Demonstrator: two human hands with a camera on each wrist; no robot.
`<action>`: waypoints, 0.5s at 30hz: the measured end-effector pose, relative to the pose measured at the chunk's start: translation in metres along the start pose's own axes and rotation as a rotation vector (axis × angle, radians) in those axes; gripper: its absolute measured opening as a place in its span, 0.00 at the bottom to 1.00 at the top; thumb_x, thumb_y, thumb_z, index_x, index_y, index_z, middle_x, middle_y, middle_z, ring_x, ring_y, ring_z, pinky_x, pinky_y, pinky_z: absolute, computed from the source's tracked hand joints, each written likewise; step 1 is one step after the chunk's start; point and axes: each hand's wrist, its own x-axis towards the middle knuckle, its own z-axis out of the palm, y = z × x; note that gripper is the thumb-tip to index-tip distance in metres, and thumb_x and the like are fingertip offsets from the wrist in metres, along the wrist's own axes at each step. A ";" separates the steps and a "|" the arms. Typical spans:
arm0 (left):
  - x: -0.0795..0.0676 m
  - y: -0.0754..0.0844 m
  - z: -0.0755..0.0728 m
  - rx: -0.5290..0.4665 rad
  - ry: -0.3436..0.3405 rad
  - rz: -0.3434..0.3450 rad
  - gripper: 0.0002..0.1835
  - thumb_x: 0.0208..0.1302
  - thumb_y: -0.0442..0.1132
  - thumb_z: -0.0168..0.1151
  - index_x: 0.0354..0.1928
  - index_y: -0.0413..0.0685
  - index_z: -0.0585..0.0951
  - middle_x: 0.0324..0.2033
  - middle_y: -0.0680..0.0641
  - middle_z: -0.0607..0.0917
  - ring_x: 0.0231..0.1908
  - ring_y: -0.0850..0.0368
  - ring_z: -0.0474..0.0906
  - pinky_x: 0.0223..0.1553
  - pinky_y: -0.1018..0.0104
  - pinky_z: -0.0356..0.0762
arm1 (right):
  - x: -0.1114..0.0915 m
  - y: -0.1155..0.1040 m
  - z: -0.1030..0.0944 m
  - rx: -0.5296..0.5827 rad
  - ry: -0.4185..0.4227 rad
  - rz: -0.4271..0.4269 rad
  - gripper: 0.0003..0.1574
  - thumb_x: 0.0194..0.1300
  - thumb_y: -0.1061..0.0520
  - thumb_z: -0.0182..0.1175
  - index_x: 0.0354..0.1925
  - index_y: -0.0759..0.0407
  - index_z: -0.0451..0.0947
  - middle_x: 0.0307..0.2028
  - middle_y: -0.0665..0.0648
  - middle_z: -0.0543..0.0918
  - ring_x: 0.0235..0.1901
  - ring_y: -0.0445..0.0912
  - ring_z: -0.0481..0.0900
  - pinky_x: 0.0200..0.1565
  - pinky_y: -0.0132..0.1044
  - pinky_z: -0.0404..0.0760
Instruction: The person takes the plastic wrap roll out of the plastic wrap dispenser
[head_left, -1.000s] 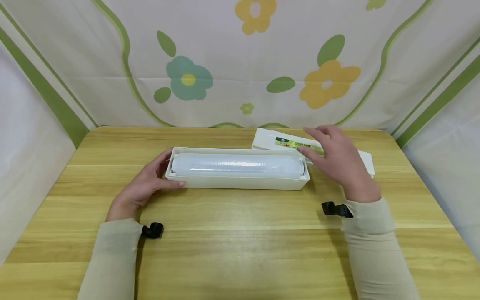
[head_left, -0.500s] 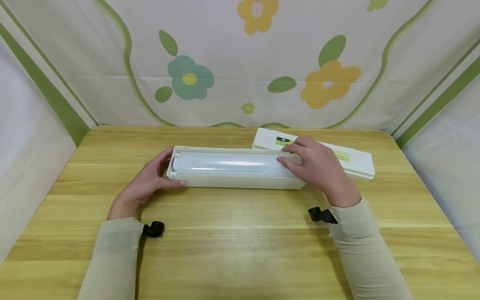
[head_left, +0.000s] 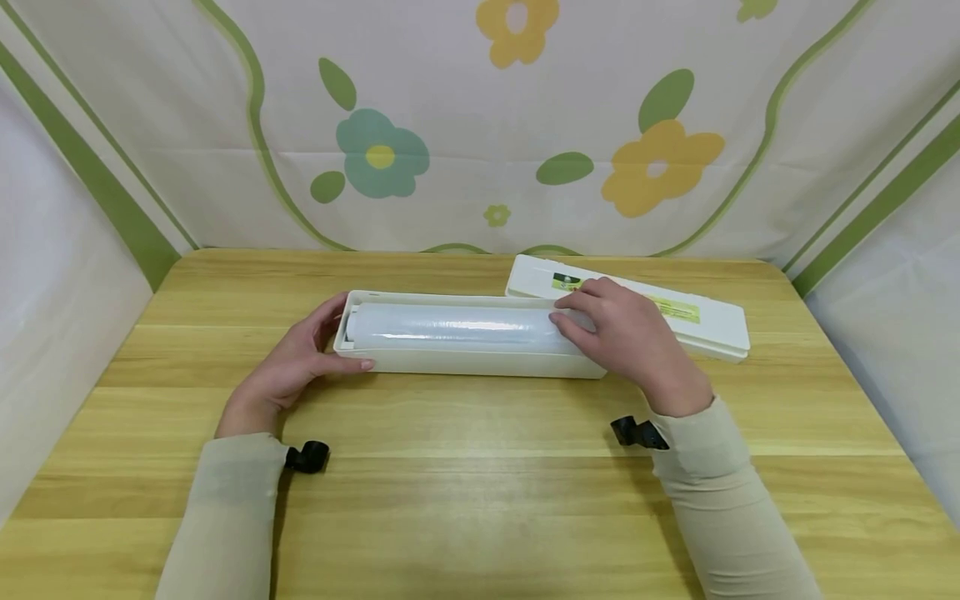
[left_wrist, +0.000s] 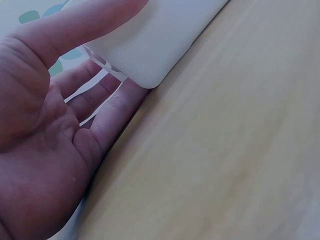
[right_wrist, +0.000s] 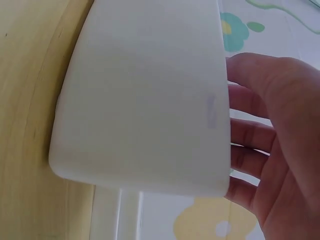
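A long white cling film box (head_left: 480,363) stands uncovered on the table, with a roll of clear cling film (head_left: 450,327) lying inside. My left hand (head_left: 303,354) grips the box's left end, thumb along the front wall and fingers behind the end. In the left wrist view, the fingers (left_wrist: 112,107) reach around the box's corner. My right hand (head_left: 622,333) lies over the right end of the box, its thumb and fingertips at the roll's surface. From the right wrist, its fingers (right_wrist: 247,132) show beyond the box's upper edge. That end of the roll is hidden beneath the hand.
Behind the box to the right lies its white lid (head_left: 716,321), bearing a green and yellow label (head_left: 678,310) and partly covered by the right hand. A flower-patterned cloth (head_left: 480,167) rises behind the wooden table (head_left: 465,475).
My right hand has come left and down from above the lid onto the right end of the roll, then shifted slightly further left. The left hand keeps its hold on the box.
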 end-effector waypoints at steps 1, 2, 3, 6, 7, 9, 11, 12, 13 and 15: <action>0.000 0.000 0.000 -0.001 0.000 0.000 0.57 0.58 0.33 0.83 0.85 0.64 0.60 0.76 0.51 0.68 0.74 0.52 0.63 0.62 0.76 0.72 | 0.000 0.000 0.001 0.002 -0.003 0.000 0.14 0.72 0.49 0.72 0.46 0.57 0.92 0.44 0.58 0.90 0.47 0.54 0.88 0.47 0.52 0.88; 0.000 0.000 0.000 0.000 0.000 0.001 0.57 0.58 0.33 0.83 0.85 0.64 0.60 0.76 0.51 0.68 0.74 0.52 0.63 0.62 0.76 0.72 | 0.000 -0.001 0.001 0.005 -0.006 -0.002 0.15 0.71 0.48 0.72 0.47 0.58 0.92 0.45 0.59 0.90 0.47 0.55 0.88 0.48 0.52 0.87; 0.000 -0.001 0.000 0.000 0.000 0.002 0.57 0.58 0.33 0.83 0.85 0.64 0.60 0.76 0.51 0.68 0.73 0.52 0.63 0.62 0.77 0.72 | 0.000 -0.001 0.002 0.010 -0.011 -0.004 0.17 0.70 0.47 0.73 0.48 0.58 0.92 0.46 0.59 0.90 0.48 0.56 0.87 0.49 0.53 0.87; 0.000 -0.001 0.000 0.007 -0.002 0.008 0.57 0.58 0.33 0.82 0.85 0.64 0.60 0.76 0.51 0.68 0.73 0.52 0.63 0.63 0.77 0.71 | 0.001 -0.003 0.005 0.017 -0.031 -0.013 0.25 0.67 0.41 0.76 0.51 0.58 0.91 0.48 0.61 0.90 0.48 0.58 0.87 0.52 0.55 0.85; 0.000 -0.001 0.000 0.009 -0.002 0.009 0.57 0.58 0.33 0.82 0.85 0.64 0.60 0.76 0.51 0.68 0.73 0.52 0.63 0.63 0.77 0.71 | 0.001 -0.004 0.005 0.015 -0.041 -0.013 0.29 0.65 0.39 0.76 0.52 0.58 0.91 0.48 0.61 0.89 0.48 0.59 0.87 0.53 0.55 0.84; 0.000 -0.001 0.000 0.013 -0.004 0.013 0.57 0.59 0.34 0.82 0.85 0.64 0.60 0.76 0.51 0.67 0.73 0.52 0.63 0.63 0.77 0.71 | 0.001 -0.006 0.007 0.011 -0.065 -0.011 0.35 0.62 0.34 0.77 0.55 0.57 0.90 0.49 0.61 0.88 0.47 0.58 0.85 0.53 0.55 0.83; 0.000 0.000 0.000 0.014 -0.006 0.013 0.56 0.59 0.34 0.82 0.85 0.64 0.60 0.76 0.51 0.67 0.73 0.52 0.63 0.63 0.77 0.71 | 0.001 -0.008 0.007 0.000 -0.085 0.000 0.39 0.59 0.31 0.78 0.57 0.56 0.88 0.49 0.60 0.87 0.48 0.57 0.84 0.54 0.54 0.83; 0.000 0.000 0.000 0.013 -0.006 0.014 0.56 0.59 0.34 0.82 0.85 0.64 0.60 0.76 0.51 0.67 0.73 0.51 0.63 0.63 0.77 0.71 | 0.001 -0.009 0.008 -0.004 -0.092 0.008 0.41 0.58 0.30 0.78 0.58 0.55 0.88 0.49 0.60 0.86 0.48 0.57 0.84 0.54 0.54 0.83; 0.000 0.000 0.000 0.012 -0.007 0.015 0.56 0.59 0.33 0.82 0.85 0.64 0.60 0.76 0.51 0.67 0.73 0.51 0.63 0.63 0.76 0.70 | 0.001 -0.010 0.008 -0.008 -0.095 0.014 0.42 0.57 0.29 0.78 0.59 0.55 0.88 0.49 0.59 0.86 0.48 0.56 0.83 0.53 0.53 0.83; 0.000 0.000 0.001 0.011 -0.007 0.016 0.56 0.59 0.33 0.82 0.85 0.63 0.60 0.76 0.51 0.67 0.73 0.51 0.63 0.63 0.77 0.70 | 0.001 -0.011 0.008 -0.019 -0.092 0.021 0.44 0.56 0.28 0.78 0.59 0.54 0.88 0.49 0.59 0.86 0.49 0.56 0.83 0.53 0.53 0.84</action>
